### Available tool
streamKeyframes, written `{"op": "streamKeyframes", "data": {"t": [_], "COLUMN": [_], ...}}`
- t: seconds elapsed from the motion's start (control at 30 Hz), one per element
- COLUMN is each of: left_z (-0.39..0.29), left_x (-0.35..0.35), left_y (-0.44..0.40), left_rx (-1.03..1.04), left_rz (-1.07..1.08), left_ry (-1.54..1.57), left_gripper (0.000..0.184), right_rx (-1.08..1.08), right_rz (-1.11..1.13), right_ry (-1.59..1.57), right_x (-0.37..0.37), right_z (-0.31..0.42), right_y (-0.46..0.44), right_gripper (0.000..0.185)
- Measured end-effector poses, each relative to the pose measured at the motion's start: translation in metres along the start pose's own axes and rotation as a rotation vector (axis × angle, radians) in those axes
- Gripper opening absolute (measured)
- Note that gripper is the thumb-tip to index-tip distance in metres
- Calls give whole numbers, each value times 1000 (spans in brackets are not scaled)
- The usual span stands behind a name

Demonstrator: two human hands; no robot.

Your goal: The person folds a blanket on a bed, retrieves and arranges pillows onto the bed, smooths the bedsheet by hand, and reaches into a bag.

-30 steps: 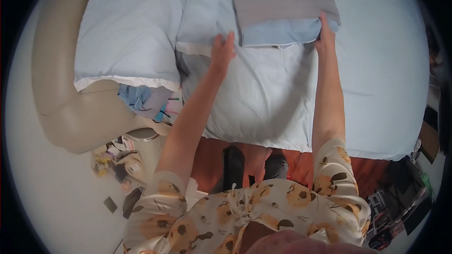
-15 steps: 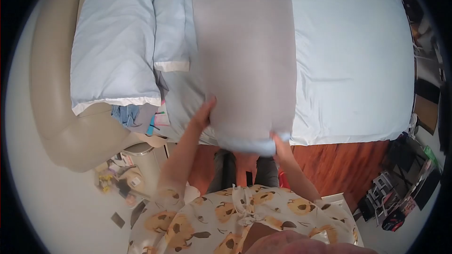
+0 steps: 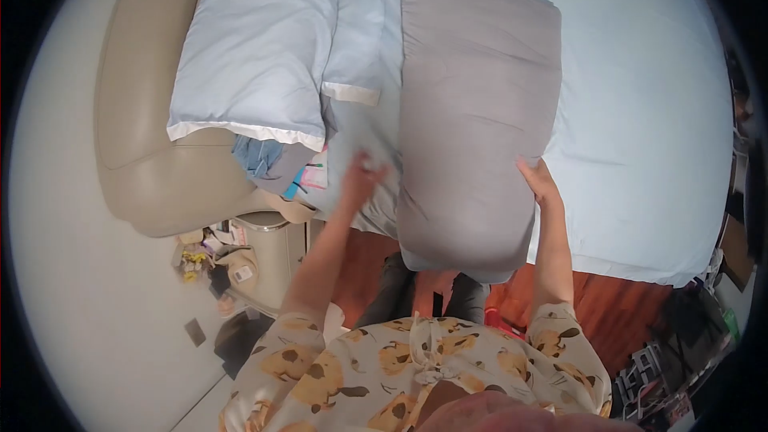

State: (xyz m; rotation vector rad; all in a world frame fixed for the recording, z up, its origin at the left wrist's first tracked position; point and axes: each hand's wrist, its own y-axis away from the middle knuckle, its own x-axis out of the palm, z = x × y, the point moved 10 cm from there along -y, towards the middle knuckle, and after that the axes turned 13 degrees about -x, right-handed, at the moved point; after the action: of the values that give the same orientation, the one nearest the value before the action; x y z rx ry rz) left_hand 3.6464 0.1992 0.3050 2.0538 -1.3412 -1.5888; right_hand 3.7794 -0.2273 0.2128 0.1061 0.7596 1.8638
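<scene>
A grey folded quilt (image 3: 476, 104) with a thin light blue underside lies lengthwise on the bed, its near end hanging slightly over the bed's edge. At the quilt's right side, my right hand (image 3: 544, 182) grips the edge, thumb on top and the other fingers partly hidden. My left hand (image 3: 364, 178) is off the quilt, just to its left above the light blue sheet (image 3: 640, 128). It is blurred by motion, with its fingers apart and nothing visible in them.
Light blue pillows (image 3: 256, 48) with white borders lie at the left by the padded beige headboard (image 3: 144, 112). Folded cloths (image 3: 268, 162) stick out below them. A cluttered bedside cabinet (image 3: 272, 260) stands at lower left; a step stool (image 3: 640, 376) is at lower right.
The quilt's far end has come into view, and its near end now shows grey instead of light blue. My left hand has left its side; my right hand has moved up its right edge.
</scene>
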Motion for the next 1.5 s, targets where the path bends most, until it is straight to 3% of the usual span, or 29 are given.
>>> {"op": "streamKeyframes", "data": {"t": [0.03,0.1,0.17,0.2,0.27,0.3,0.37,0.4,0.47,0.5,0.57,0.63,0.7,0.73,0.8,0.87,0.9,0.93,1.0,1.03,1.1,1.13,1.2,1.23,1.3,1.37,1.43,1.5], "left_z": [4,32,50,52,15,-3,-11,-16,-41,-47,-64,-70,-83,-64,-20,23,22,5,-8,-11,-23,-28,-25,-33,-38,-38,-14,-6], "left_x": [-61,-161,-201,-214,-211,-207,-209,-205,-191,-188,-167,-127,-112,-85,-11,79,98,91,97,100,126,123,126,112,92,69,55,54], "left_y": [-23,-33,-20,-36,-100,-108,-90,-94,-112,-125,-129,-124,-97,-90,-50,-25,4,11,21,25,49,55,81,95,146,182,207,223], "left_rx": [175,-109,-324,-326,72,57,-339,-340,-122,82,268,-66,201,165,149,335,232,233,-13,-22,-71,-66,-269,-260,-465,-525,-576,-222], "left_rz": [-361,-647,-872,-863,-350,-336,-608,-606,-326,-293,-260,-273,-204,-120,3,73,193,193,424,420,709,706,834,827,1031,1159,1180,1372], "left_ry": [111,459,1000,1001,1306,1302,1144,1143,1242,1036,830,1242,1332,1144,932,130,266,268,598,604,600,595,636,629,805,777,738,676], "left_gripper": [73,84,92,92,89,89,70,70,46,39,33,27,22,22,24,45,56,56,73,73,73,73,72,72,72,75,83,90], "right_rx": [-4,-177,-158,-123,-99,-83,-17,16,22,11,31,26,-15,-16,94,122,152,150,90,93,346,341,393,383,429,322,153,56], "right_rz": [4,-180,-212,-247,-259,-264,-258,-248,-260,-274,-264,-273,-296,-292,-247,-175,-101,-101,-52,-43,71,72,174,178,71,53,16,-13], "right_ry": [-5,-267,-347,-428,-387,-355,-379,-416,-452,-484,-444,-402,-422,-420,-366,-392,-406,-404,-365,-359,-908,-914,-1135,-1143,-1482,-1496,-1512,-1500], "right_x": [10,8,9,8,3,2,4,6,9,10,10,6,6,4,8,10,15,14,16,19,66,77,119,124,130,111,85,68], "right_z": [13,67,66,61,72,74,52,42,21,15,9,14,15,11,-5,-2,-2,-7,-19,-4,16,6,-11,-8,-2,19,47,71], "right_y": [5,20,25,27,30,31,30,23,16,12,12,7,14,17,18,22,25,22,18,25,57,58,61,71,109,140,166,187], "right_gripper": [78,76,75,74,74,74,74,73,73,74,76,78,88,88,94,90,87,87,81,81,73,73,58,58,57,61,66,67]}}
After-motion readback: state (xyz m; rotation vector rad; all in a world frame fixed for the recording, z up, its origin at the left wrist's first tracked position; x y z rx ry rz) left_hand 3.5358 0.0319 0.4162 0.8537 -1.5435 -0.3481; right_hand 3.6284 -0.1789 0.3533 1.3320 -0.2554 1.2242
